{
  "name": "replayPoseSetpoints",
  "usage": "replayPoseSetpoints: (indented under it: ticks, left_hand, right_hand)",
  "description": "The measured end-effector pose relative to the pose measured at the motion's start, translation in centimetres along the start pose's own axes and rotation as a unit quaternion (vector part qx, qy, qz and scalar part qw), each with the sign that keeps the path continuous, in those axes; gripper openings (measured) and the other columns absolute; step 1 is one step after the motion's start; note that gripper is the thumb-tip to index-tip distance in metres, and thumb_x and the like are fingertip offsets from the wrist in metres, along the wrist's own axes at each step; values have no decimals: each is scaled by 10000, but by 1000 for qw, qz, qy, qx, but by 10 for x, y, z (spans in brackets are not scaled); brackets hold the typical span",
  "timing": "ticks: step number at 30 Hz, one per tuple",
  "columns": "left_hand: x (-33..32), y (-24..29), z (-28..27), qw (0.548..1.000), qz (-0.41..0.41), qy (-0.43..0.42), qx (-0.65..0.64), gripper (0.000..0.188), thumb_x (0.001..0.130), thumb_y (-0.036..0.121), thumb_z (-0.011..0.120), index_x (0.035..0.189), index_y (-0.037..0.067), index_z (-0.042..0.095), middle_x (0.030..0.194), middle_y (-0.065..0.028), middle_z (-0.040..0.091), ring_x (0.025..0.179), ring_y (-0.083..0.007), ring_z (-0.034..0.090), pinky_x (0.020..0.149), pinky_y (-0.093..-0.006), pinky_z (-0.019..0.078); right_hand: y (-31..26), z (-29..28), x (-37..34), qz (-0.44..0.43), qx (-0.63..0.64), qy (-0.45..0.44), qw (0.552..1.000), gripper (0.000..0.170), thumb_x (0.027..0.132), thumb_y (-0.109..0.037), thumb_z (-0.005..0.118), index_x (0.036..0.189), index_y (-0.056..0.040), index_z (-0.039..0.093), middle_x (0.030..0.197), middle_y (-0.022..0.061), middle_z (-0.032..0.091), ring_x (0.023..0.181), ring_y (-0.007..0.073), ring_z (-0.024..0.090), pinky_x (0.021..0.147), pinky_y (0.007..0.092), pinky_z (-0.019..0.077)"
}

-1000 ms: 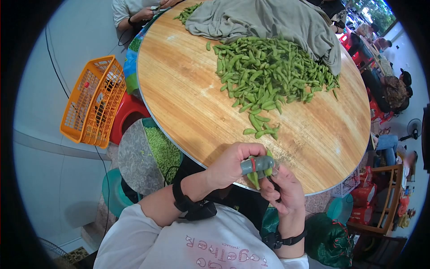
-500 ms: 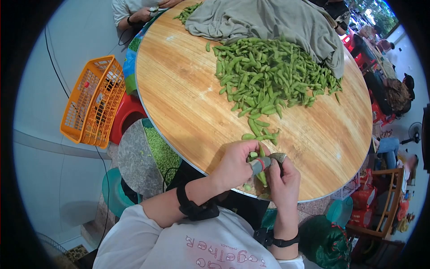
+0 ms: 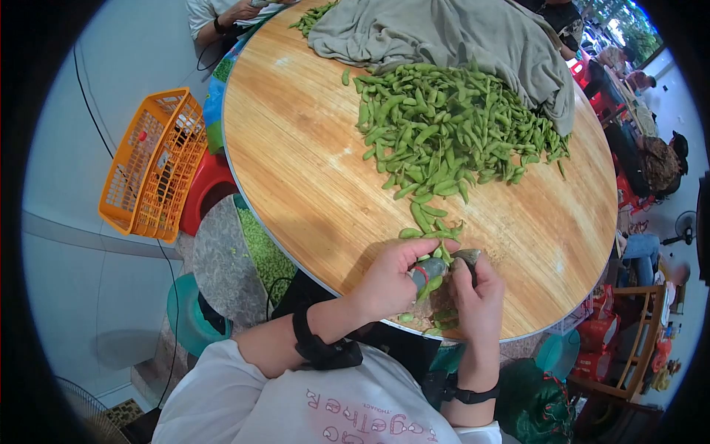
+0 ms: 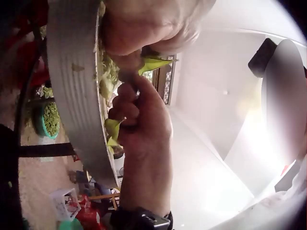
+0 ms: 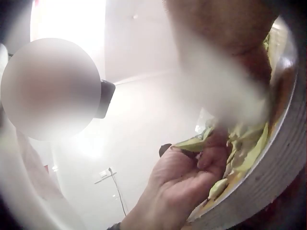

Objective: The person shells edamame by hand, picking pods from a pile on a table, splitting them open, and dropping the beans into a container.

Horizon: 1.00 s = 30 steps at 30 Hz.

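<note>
My left hand (image 3: 388, 281) pinches a green soybean pod (image 3: 433, 285) over the near edge of the round table. A grey-green cover with a red band (image 3: 425, 272) sits on its thumb. In the right wrist view, a pod (image 5: 192, 143) lies across the left hand's fingers. My right hand (image 3: 479, 296), its fingers curled, is just right of that pod; a dark grey cover (image 3: 466, 257) shows at its fingertips. Several loose pods (image 3: 444, 318) lie below, between the hands. A large heap of pods (image 3: 444, 126) spreads ahead of both hands.
A grey cloth (image 3: 436, 33) covers the back of the heap on the wooden table (image 3: 296, 163). Left of the table are an orange basket (image 3: 155, 163), a red stool (image 3: 207, 189) and a container of shelled beans (image 3: 259, 237). Another person's arm (image 3: 233, 15) shows at top left.
The right hand first came over the pod at the left thumb, then shifted right, off it. Both hands have turned a little, and more loose pods show on the near table edge.
</note>
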State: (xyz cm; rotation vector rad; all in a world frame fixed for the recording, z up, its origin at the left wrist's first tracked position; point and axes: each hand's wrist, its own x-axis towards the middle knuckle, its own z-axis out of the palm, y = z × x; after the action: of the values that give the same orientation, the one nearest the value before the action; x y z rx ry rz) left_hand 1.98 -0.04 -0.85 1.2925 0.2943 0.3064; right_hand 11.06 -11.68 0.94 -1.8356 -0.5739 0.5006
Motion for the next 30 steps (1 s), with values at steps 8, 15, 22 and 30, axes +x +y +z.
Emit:
replayPoseSetpoints:
  ticks: [8, 15, 22, 30]
  left_hand:
    - [-2, 38, 4, 955, 16, -57, 289, 559, 762, -15, 564, 1292, 77, 411, 926, -123, 591, 838, -229, 597, 773, -277, 476]
    - [-8, 25, 5, 890, 232, -39, 390, 636, 649, -70, 570, 1262, 53, 454, 929, -141, 591, 824, -287, 599, 702, -325, 507]
    - [-6, 6, 2, 857, 400, 16, 324, 427, 670, -74, 569, 1087, 14, 534, 892, -141, 581, 754, -279, 600, 629, -308, 497]
    - [-26, 21, -37, 979, -81, -90, 166, 197, 764, -13, 568, 955, 33, 569, 836, -98, 574, 761, -251, 574, 657, -267, 443]
  right_hand:
    - [-16, -11, 8, 93, 150, -59, 983, 130, 872, -150, 564, 814, -34, 551, 588, -42, 459, 504, 22, 368, 448, 177, 276]
    - [-18, -7, -1, 165, 412, -73, 893, 60, 855, -89, 537, 809, -56, 516, 543, -51, 409, 400, 31, 344, 352, 172, 261]
    - [-10, 4, -12, 278, 700, -88, 652, 99, 869, -119, 482, 773, -96, 481, 486, -50, 358, 330, 58, 301, 303, 185, 260]
    - [-28, -44, -34, -21, 393, -150, 907, 109, 872, -124, 491, 886, -37, 557, 576, -27, 488, 445, 38, 414, 392, 190, 316]
